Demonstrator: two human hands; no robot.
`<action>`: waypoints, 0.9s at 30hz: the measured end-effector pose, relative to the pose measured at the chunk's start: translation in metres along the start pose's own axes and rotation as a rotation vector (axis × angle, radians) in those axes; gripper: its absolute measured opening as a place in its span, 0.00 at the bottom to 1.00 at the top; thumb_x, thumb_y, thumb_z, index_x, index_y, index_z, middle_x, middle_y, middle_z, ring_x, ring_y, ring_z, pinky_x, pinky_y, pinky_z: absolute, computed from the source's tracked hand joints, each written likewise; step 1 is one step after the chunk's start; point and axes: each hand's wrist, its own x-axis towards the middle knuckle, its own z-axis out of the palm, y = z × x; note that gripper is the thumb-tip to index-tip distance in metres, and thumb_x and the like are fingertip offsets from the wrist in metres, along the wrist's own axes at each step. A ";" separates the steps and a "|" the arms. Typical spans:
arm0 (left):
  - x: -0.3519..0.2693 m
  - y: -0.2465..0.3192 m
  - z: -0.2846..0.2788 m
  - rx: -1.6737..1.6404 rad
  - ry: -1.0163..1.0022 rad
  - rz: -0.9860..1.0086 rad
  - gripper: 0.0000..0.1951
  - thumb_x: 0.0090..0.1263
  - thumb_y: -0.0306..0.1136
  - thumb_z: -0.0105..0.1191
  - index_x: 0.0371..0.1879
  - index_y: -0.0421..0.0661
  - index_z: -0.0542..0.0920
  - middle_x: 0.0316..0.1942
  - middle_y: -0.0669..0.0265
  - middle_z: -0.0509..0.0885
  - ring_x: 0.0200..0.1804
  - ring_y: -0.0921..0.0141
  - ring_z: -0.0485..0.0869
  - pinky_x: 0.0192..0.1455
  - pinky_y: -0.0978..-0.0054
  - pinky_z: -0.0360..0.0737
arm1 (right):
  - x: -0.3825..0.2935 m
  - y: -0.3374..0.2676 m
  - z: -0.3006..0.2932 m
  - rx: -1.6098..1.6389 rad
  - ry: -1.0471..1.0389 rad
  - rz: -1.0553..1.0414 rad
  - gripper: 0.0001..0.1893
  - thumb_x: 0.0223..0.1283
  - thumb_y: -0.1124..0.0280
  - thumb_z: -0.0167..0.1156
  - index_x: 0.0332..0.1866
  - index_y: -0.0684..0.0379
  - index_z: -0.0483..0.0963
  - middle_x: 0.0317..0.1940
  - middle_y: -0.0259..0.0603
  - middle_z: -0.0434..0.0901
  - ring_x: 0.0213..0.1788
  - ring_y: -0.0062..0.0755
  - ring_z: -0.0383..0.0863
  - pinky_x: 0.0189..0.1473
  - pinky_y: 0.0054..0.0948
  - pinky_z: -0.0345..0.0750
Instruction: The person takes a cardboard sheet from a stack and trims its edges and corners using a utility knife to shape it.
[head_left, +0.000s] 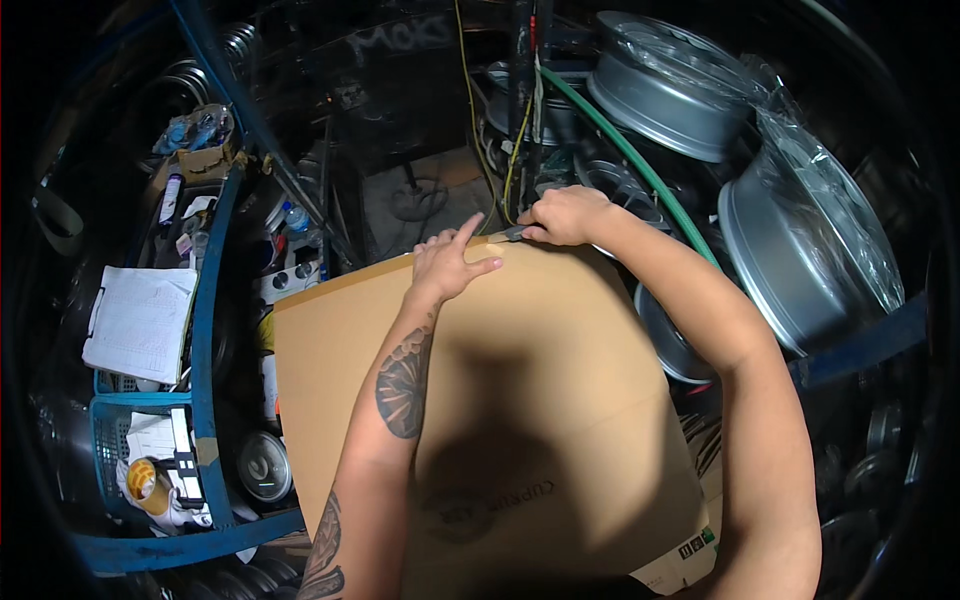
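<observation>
A large sheet of brown cardboard (345, 360), perhaps a flattened carton, lies before me, with print on its face and my shadow across it. My left hand (450, 262) rests on its far edge, fingers over the rim and thumb apart. Just to the right, my right hand (566, 216) grips a dark cutter-like tool (514, 233), probably a utility knife. The tool's tip touches the far edge beside a short loose strip of cardboard. The palm hides most of the handle.
Silver wheel rims (787, 247), some wrapped in clear plastic, stand at the right behind a green hose (637, 165). A blue metal frame (214, 337) runs along the left. Beside it are a clipboard with papers (142, 322) and a teal basket (109, 450). Yellow cables (471, 105) hang ahead.
</observation>
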 end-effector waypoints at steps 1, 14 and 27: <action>0.000 0.000 0.000 0.037 -0.025 0.016 0.47 0.63 0.76 0.61 0.80 0.68 0.70 0.76 0.50 0.76 0.77 0.50 0.73 0.78 0.47 0.65 | -0.008 0.004 0.001 0.003 0.007 0.003 0.18 0.78 0.50 0.56 0.61 0.43 0.86 0.49 0.48 0.91 0.54 0.53 0.90 0.58 0.50 0.85; 0.004 0.015 0.001 0.119 -0.031 0.036 0.29 0.74 0.61 0.53 0.65 0.56 0.86 0.69 0.66 0.83 0.77 0.56 0.71 0.74 0.35 0.68 | -0.186 0.054 0.051 0.235 0.009 0.296 0.16 0.76 0.53 0.61 0.59 0.46 0.86 0.44 0.51 0.91 0.52 0.57 0.89 0.55 0.52 0.83; 0.046 0.036 0.008 -0.106 -0.268 -0.190 0.28 0.79 0.59 0.52 0.70 0.55 0.81 0.67 0.61 0.86 0.80 0.54 0.70 0.80 0.27 0.46 | -0.151 -0.015 0.121 1.712 0.460 0.558 0.13 0.86 0.62 0.51 0.56 0.64 0.67 0.33 0.41 0.76 0.22 0.31 0.80 0.24 0.32 0.80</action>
